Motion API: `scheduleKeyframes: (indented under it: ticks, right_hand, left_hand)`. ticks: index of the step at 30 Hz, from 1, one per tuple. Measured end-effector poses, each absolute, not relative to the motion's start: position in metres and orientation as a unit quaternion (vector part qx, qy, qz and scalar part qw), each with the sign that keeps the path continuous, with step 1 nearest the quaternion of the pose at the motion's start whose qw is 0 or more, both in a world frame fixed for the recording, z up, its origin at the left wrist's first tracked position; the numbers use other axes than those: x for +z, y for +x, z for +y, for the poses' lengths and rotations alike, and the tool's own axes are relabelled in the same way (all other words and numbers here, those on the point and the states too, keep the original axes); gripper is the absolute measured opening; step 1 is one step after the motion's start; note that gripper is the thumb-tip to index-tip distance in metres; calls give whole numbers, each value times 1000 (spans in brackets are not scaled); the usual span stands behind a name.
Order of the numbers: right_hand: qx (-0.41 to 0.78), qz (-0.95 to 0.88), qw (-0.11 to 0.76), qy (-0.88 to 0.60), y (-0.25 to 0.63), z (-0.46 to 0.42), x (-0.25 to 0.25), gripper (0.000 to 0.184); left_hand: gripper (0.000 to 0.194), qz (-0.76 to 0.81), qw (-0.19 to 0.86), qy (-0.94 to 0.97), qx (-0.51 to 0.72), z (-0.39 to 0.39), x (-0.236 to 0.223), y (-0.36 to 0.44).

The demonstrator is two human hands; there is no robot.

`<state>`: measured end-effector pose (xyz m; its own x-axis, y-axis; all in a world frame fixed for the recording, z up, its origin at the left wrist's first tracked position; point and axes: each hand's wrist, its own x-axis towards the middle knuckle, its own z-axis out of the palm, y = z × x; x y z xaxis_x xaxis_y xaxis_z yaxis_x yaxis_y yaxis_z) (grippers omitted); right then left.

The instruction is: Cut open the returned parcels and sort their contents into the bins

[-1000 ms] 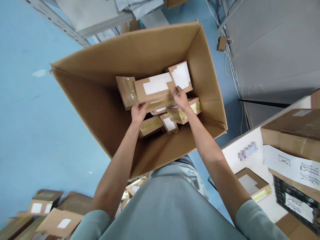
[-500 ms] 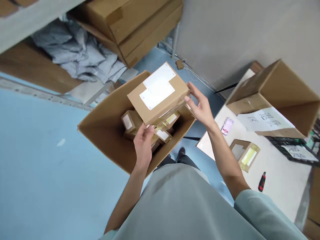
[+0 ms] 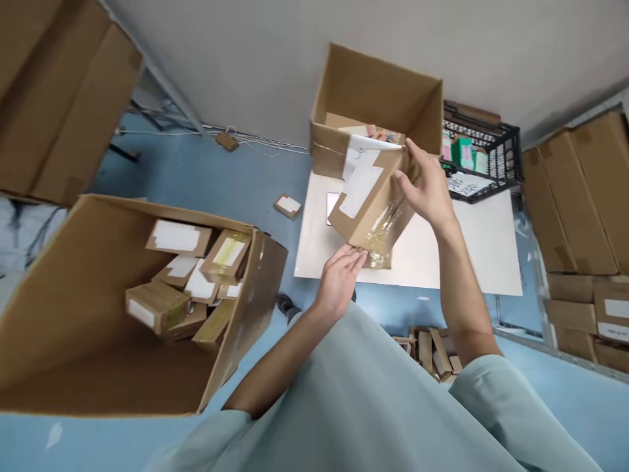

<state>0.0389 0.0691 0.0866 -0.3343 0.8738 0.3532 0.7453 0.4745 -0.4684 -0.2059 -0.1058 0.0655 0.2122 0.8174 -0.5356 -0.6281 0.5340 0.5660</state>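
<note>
Between both hands I hold a brown cardboard box, tilted, with white labels on its face and clear tape along one side. My left hand supports its lower corner, fingers pressed against the underside. At the upper right, my right hand grips the far edge with thumb and fingers. The box is over a white table, and it partly hides another taped box lying there. Just behind stands an open carton with colourful items inside. To the left, a large open carton contains several small labelled boxes.
A black plastic crate with green and pink packages sits at the table's back right. Stacked cartons stand on the right. One small box lies on the blue floor, and more boxes are below the table's front edge.
The labelled box has moved right, from above the large carton to over the white table, still in both hands. My view has turned right as well.
</note>
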Motion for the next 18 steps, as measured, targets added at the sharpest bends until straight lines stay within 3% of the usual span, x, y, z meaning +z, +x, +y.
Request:
scheduleKeyframes:
  ticks: [4,8,12,18]
  right_hand:
    - [120,-783,252,-556,157,68,64,66]
    - [164,-751,204,-607,221,72,11,56]
    - [232,-715,141,-644,227,75,-54,53]
    - [306,-713,88,-625,186,75,-105,68]
  left_hand:
    - [16,403,808,12,429,-106,46,-86]
    - [11,428,807,-75,400,-110,12,-1]
    - [18,482,770,-180,376,-105,-29,40]
    - [24,537,741,-191,354,-96,-60,34]
